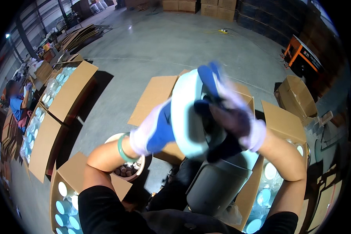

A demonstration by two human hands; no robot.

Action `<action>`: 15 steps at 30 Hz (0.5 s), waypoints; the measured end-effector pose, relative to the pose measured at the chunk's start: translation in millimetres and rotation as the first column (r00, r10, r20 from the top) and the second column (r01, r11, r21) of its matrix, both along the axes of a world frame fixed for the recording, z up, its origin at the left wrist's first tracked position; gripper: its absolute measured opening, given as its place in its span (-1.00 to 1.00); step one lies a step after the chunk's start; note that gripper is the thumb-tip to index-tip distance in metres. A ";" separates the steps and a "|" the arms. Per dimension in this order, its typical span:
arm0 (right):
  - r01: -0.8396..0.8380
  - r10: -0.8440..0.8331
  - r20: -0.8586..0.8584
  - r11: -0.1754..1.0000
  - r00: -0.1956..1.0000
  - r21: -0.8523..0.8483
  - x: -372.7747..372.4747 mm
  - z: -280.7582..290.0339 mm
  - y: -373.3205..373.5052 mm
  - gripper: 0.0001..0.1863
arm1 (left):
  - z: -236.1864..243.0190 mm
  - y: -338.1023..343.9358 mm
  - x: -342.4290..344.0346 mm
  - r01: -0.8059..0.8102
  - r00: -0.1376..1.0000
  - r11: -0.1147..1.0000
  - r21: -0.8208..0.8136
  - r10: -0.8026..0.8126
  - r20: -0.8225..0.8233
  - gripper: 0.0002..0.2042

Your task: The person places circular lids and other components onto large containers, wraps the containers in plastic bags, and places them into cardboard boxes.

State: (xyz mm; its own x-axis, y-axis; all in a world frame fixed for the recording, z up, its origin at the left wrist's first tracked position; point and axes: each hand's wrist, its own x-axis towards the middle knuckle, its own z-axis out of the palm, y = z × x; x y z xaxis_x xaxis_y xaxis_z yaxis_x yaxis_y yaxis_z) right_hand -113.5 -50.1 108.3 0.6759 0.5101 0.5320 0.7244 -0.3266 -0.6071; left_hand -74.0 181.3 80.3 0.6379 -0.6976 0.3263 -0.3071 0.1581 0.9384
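Observation:
Both my hands wear white and blue gloves and hold up a round pale blue and white lid-like part [185, 117] in front of me. My left hand [152, 130] grips its left rim; a green bangle [123, 150] circles that wrist. My right hand [232, 113] reaches into the part's hollow centre from the right, blurred by motion. Below them a dark grey bin-shaped body [216, 183] rests against my lap.
Open cardboard boxes surround me: one behind the part [156, 95], one at right [282, 124] and one at lower left [72, 171] holding pale blue round parts. A bowl of small dark pieces [128, 169] sits on the floor. A person in blue [17, 103] works at far left.

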 end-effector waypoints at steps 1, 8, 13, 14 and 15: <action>-0.009 0.014 -0.057 0.995 0.998 0.095 0.0 -1.5 4.0 -0.36 | -0.4 -3.2 -7.0 -0.102 0.978 0.995 -0.016 0.103 0.182 -0.34; 0.147 -0.149 0.011 0.985 0.989 0.090 -8.2 -5.1 -3.8 -0.24 | 6.8 -8.0 -11.0 -0.086 0.992 0.993 -0.083 0.078 -0.094 -0.35; -0.059 0.191 -0.312 0.920 0.931 0.386 -8.4 -14.2 -7.1 -0.23 | 10.2 -18.4 -4.0 -0.311 0.779 0.950 -0.031 0.274 0.565 -0.30; -0.020 0.292 -0.445 0.853 0.846 0.522 -6.2 -11.3 -4.5 -0.22 | 13.4 -18.2 -2.4 -0.312 0.690 0.950 -0.016 0.239 0.683 -0.28; 0.005 0.310 -0.477 0.835 0.823 0.550 -5.7 -7.4 -6.1 -0.22 | 15.9 -20.2 -0.7 -0.318 0.583 0.948 -0.022 0.214 0.784 -0.27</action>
